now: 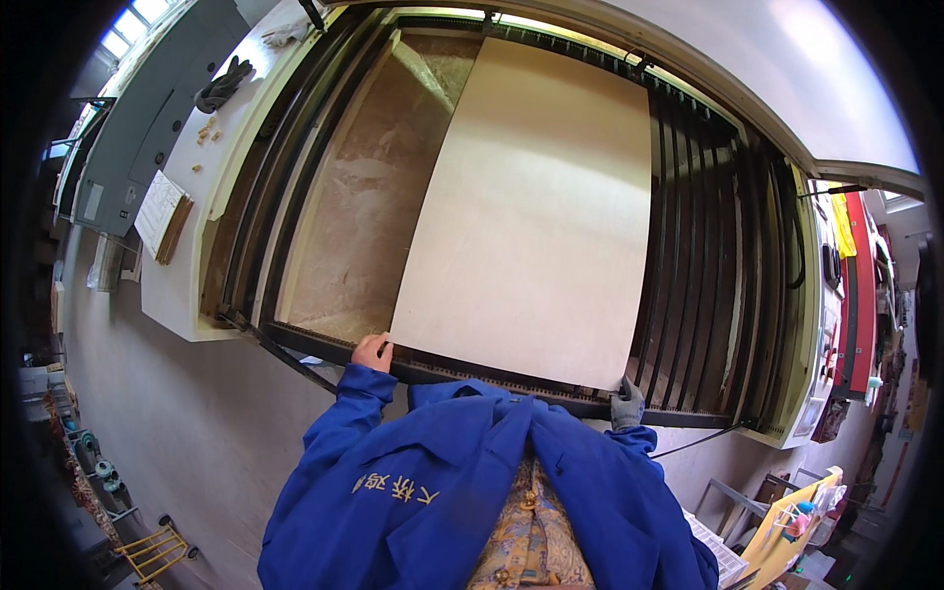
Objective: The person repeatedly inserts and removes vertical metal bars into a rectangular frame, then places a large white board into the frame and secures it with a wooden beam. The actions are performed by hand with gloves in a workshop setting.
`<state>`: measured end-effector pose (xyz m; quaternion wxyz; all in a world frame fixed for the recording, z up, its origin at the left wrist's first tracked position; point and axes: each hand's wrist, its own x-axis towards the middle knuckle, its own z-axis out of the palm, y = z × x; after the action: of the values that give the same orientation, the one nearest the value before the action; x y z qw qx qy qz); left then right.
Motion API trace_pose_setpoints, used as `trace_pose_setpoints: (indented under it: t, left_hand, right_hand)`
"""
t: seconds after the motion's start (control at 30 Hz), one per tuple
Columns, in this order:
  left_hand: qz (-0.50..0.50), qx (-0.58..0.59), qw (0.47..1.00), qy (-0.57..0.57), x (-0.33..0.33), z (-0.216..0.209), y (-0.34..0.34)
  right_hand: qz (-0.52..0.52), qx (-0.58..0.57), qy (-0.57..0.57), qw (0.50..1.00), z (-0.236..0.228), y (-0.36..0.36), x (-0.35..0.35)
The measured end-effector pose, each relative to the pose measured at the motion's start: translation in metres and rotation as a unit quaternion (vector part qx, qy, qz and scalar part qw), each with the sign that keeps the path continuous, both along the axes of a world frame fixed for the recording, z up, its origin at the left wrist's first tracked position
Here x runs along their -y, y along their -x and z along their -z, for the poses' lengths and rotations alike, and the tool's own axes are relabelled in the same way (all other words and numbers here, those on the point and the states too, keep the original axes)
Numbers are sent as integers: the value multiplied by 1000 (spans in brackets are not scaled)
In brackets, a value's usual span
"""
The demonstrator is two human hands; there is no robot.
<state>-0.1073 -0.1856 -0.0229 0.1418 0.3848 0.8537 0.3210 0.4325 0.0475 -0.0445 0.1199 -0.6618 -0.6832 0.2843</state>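
Observation:
A large pale sheet, which looks like thin plywood (531,206), lies flat across the dark slatted bed of a big open-lidded machine. My left hand (373,352) is bare. It is closed at the sheet's near left corner, with the fingers curled at the edge. On my right hand (626,404) is a grey glove, and its fingers pinch the near right corner of the sheet. Both hands are at the front rail (492,379) of the bed. The undersides of the fingers are hidden.
Dark slats (693,256) show right of the sheet; a dusty brownish surface (359,197) shows on its left. The raised lid (787,79) stands over the far right. On the white left ledge lie a dark glove (224,87), small yellowish bits (205,131) and a paper stack (162,216).

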Motion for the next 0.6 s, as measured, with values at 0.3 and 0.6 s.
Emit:
trace_pose_setpoints:
  t: [0.3, 0.6]
  left_hand:
    - [5, -20, 1000, -18, 0, 0, -1]
    - [-1, -15, 1000, 4, -2, -4, -2]
  right_hand:
    - [14, -33, -6, 999, 3, 0, 0]
    - [20, -24, 11, 999, -16, 11, 2]
